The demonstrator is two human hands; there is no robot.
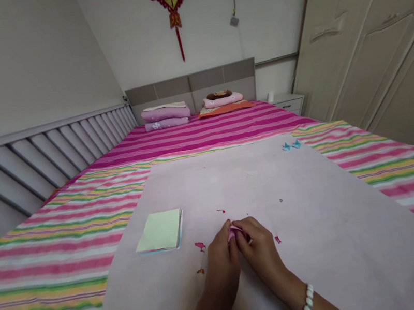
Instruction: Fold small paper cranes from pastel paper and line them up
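Observation:
Both hands meet over the lower middle of a large pale sheet (342, 238). Between their fingertips is a small folded piece of pink paper (234, 228), partly hidden by the fingers. My left hand (219, 251) is closed on its left side. My right hand (258, 244), with a white bead bracelet (306, 306) at the wrist, is closed on its right side. A stack of square coloured paper (160, 230), pale green on top, lies to the left of my left hand.
Two small blue folded-paper pieces (291, 145) sit at the sheet's far right corner. Small pink printed marks or bits (200, 246) dot the sheet around the hands. The sheet lies on a striped bed (49, 253); a slatted rail (72, 145) runs along the left, a wardrobe (363, 46) stands right.

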